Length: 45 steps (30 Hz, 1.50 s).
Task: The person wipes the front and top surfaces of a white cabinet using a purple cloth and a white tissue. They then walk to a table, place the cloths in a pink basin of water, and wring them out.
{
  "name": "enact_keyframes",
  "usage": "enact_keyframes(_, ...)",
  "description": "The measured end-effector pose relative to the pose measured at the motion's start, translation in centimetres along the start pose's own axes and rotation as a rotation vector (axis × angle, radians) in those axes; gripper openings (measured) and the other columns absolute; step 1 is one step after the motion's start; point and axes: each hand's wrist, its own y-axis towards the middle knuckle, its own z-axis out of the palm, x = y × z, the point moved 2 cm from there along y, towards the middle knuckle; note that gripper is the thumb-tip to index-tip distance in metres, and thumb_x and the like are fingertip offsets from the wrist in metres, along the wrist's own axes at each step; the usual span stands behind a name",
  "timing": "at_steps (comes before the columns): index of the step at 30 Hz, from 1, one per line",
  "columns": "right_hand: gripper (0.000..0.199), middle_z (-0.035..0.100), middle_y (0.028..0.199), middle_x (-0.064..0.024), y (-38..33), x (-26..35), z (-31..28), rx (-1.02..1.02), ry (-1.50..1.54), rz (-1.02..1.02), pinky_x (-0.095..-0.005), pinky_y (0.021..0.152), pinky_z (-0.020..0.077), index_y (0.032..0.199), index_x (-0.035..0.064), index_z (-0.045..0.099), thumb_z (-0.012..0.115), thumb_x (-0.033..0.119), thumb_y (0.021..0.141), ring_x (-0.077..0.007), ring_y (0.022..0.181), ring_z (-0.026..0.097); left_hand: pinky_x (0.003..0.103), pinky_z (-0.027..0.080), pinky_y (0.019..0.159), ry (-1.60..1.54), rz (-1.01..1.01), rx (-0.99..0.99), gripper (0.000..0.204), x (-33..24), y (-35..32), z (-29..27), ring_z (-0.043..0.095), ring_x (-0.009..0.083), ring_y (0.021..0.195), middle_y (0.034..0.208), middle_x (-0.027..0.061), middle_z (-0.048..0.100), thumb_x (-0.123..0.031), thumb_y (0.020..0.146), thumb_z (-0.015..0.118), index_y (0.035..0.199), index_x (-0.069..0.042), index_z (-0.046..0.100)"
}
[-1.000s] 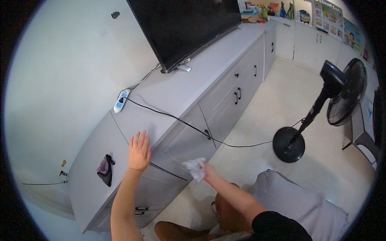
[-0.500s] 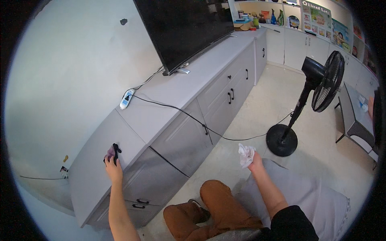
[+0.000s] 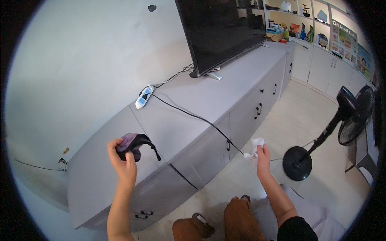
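Observation:
My left hand [image 3: 124,165] has its thumb and fingers closed round a soft purple and black cloth thing [image 3: 138,141] with a dangling black strap. It is held above the left end of the grey cabinet top [image 3: 104,160]; its exact kind does not show. Over to the right, my right hand [image 3: 263,160] pinches a crumpled white tissue [image 3: 258,142] in front of the cabinet, over the floor.
A power strip [image 3: 144,96] lies against the wall, and its black cable [image 3: 189,114] crosses the cabinet top and hangs over the front edge. Farther along stands a television [image 3: 225,32]. A black standing fan [image 3: 297,162] is on the floor at right.
My left hand has lifted the purple and black thing off the cabinet top. My right hand has moved slightly right with the tissue. The view has shifted, and my legs appear lower.

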Motion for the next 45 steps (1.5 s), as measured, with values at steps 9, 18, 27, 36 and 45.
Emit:
enact_keyframes(9,0.035,0.052,0.119,-0.0183,19.0,1.1,14.3,0.311,-0.966,-0.954,-0.0401,0.098,0.0337,0.115,0.0008,0.052,0.048,0.006,0.081,-0.0315,0.114,0.047,0.029,0.034,0.091,-0.128,-0.142,0.164,0.037,7.3,0.0,5.8,0.044,0.0184,0.098,0.105,0.0093,0.045,0.004,0.067,0.039,0.103,-0.002,0.046)
enact_keyframes(18,0.037,0.039,0.137,-0.0131,20.7,2.0,18.1,0.823,-1.377,-0.816,-0.0447,0.105,0.0244,0.124,0.0079,0.049,0.041,0.021,0.090,-0.0296,0.128,0.035,0.030,0.034,0.086,-0.077,-0.368,0.225,0.033,9.3,3.2,7.8,0.042,0.0208,0.089,0.094,0.0110,0.042,0.005,0.061,0.040,0.093,0.000,0.045)
enact_keyframes(27,0.039,0.036,0.139,-0.0125,22.0,0.6,23.7,0.805,-1.475,-0.605,-0.0473,0.106,0.0227,0.123,0.0005,0.047,0.034,0.023,0.093,-0.0317,0.129,0.031,0.030,0.038,0.085,-0.063,-0.617,0.243,0.035,6.2,5.2,8.8,0.047,0.0214,0.089,0.095,0.0115,0.045,0.009,0.062,0.039,0.094,-0.001,0.050)
enact_keyframes(36,0.027,0.059,0.114,-0.0082,16.7,7.6,12.7,0.931,-1.053,-0.198,-0.0378,0.084,0.0455,0.115,0.0066,0.054,0.046,0.012,0.090,-0.0299,0.099,0.057,0.026,0.040,0.080,-0.130,-0.712,0.186,0.033,-2.9,12.9,11.8,0.048,0.0170,0.086,0.095,0.0085,0.046,0.009,0.065,0.039,0.095,0.000,0.050)
enact_keyframes(45,0.027,0.064,0.088,-0.0162,14.9,19.2,-7.7,-0.264,-0.801,0.257,-0.0339,0.074,0.0460,0.103,-0.0034,0.057,0.049,0.019,0.090,-0.0236,0.082,0.061,0.026,0.042,0.078,-0.265,-0.721,0.269,0.028,-8.4,16.8,17.4,0.049,0.0150,0.084,0.094,0.0085,0.049,0.006,0.074,0.040,0.100,0.001,0.048)
